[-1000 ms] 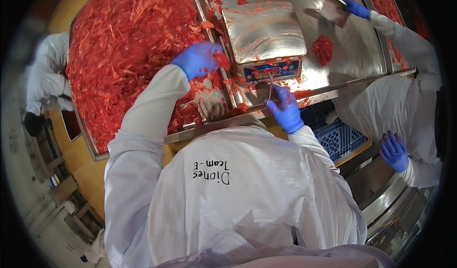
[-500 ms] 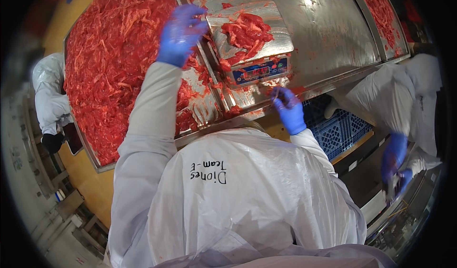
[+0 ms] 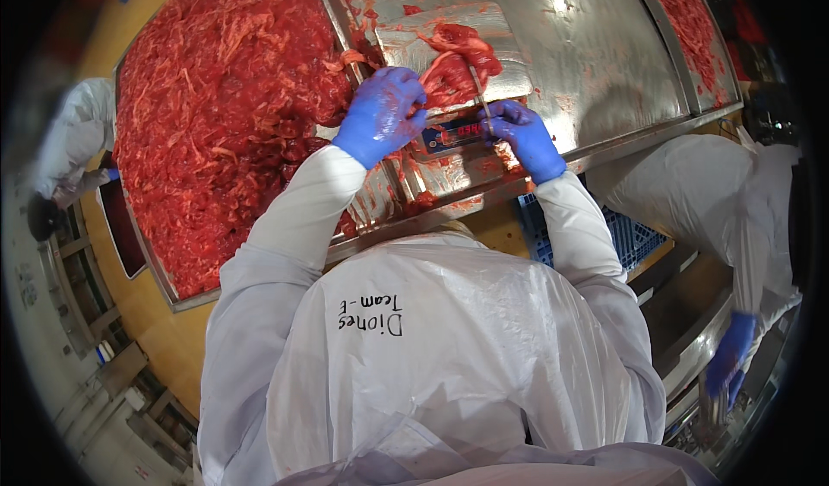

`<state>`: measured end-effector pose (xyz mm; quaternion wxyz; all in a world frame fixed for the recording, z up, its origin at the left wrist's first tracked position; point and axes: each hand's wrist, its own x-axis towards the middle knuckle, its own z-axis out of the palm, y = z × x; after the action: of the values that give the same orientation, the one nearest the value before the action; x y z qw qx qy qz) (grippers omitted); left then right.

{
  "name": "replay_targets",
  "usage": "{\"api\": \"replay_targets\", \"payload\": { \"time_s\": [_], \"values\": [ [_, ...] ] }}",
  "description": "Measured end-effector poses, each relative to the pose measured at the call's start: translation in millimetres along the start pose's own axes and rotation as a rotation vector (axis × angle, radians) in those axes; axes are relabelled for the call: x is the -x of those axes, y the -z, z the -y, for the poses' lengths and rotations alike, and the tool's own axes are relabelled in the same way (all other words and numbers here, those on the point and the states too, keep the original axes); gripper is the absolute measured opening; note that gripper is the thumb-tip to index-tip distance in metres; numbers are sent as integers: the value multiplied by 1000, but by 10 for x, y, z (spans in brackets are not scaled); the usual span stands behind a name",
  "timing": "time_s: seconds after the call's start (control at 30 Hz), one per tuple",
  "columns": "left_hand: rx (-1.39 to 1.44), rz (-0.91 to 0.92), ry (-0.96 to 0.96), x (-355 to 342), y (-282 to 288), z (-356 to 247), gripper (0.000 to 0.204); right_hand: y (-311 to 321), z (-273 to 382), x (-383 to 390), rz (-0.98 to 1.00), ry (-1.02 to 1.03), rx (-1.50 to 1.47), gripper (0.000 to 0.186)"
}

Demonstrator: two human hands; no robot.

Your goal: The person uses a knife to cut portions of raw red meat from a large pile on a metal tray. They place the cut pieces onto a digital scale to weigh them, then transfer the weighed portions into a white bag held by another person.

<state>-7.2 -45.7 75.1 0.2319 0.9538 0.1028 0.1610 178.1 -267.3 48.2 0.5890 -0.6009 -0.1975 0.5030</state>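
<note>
A pile of raw red meat strips (image 3: 453, 71) lies on a flat steel weighing scale (image 3: 514, 63) with a lit red display at its near side. My left hand (image 3: 380, 119), in a blue glove, is at the pile's left edge with its fingers curled in. Whether meat is between the fingertips is hidden. In my blue-gloved right hand (image 3: 527, 140), at the scale's near right corner, is a thin metal tool (image 3: 477, 86). Its fingers are closed around the near end, while the far end reaches over the meat. The display is partly covered by this hand.
A large heap of red meat (image 3: 216, 114) fills the tray on the left, divided off by a metal rim (image 3: 330, 6). Another meat-filled tray (image 3: 686, 19) stands far right. Blue crates (image 3: 635, 240) are below the table edge. Co-workers in white (image 3: 691, 184) stand on both sides.
My left hand has come right and nearer, from above the meat heap to the scale. My right hand has risen from below the scale, bringing the tool over the meat. The meat pile has changed shape.
</note>
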Motion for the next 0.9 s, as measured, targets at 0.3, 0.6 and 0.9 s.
{"api": "replay_targets", "payload": {
  "time_s": [0.3,0.6,0.9],
  "values": [
    [-7,-84,45,-96,-134,-74,16,-115,-199,271,315,-73,36,51],
    [-5,49,-23,62,17,-17,16,-137,53,157,313,-234,-100,32],
    [-1,100,-65,81,54,40,18,-345,187,-164,311,-218,-111,20]
  ]
}}
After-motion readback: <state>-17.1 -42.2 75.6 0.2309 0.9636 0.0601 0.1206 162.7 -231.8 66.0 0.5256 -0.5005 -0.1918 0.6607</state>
